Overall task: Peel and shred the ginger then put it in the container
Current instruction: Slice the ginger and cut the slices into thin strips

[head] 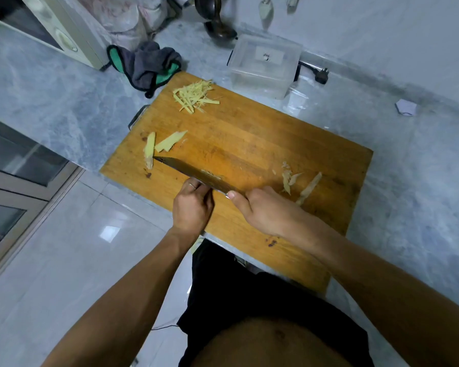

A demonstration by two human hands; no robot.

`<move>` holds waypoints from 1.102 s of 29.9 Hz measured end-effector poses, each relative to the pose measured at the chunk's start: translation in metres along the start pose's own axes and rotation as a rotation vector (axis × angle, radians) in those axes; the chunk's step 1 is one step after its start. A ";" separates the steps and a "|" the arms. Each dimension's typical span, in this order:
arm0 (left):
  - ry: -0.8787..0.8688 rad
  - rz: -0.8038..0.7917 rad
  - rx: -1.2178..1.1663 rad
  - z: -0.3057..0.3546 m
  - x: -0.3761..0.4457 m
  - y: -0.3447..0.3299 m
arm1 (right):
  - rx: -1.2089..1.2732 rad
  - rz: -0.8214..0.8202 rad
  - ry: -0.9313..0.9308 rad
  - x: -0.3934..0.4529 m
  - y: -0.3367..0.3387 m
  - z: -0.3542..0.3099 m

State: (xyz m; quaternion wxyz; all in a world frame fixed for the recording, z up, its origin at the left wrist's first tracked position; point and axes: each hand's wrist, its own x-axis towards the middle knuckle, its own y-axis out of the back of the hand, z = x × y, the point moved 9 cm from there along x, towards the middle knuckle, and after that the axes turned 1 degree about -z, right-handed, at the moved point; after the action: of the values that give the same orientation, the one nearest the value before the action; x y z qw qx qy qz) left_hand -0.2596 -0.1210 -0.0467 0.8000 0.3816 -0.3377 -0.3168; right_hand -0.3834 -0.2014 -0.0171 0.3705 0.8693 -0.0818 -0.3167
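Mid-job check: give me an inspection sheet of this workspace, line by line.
Surface: wooden cutting board on a grey marble counter.
Job's things: shredded ginger pile at the board's far edge; two ginger slices at the knife tip; peel scraps on the right; clear container beyond the board, apparently empty.
Clutter: grey-green cloth; paper scrap.
Hands: right hand grips the knife; left hand touches the blade.
Cables: black plug and cord beside the container.
Surroundings: tiled floor, white appliance, dark ladle.
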 end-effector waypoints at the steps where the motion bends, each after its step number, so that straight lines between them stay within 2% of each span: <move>1: -0.001 0.002 0.000 0.000 0.000 0.001 | -0.002 -0.013 -0.008 0.000 -0.001 0.001; 6: -0.037 0.006 0.018 0.006 0.001 0.004 | -0.003 -0.009 -0.008 0.006 -0.002 -0.001; 18: 0.024 -0.035 0.028 0.000 0.000 0.000 | -0.029 0.019 0.024 -0.003 0.002 -0.003; 33: 0.000 0.000 -0.015 0.001 0.000 0.001 | -0.022 -0.018 0.027 0.000 0.003 -0.005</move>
State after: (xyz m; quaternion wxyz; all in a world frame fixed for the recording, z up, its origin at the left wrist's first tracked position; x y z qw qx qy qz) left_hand -0.2599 -0.1208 -0.0455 0.8029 0.3758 -0.3353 -0.3191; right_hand -0.3804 -0.2008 -0.0121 0.3782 0.8702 -0.0654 -0.3090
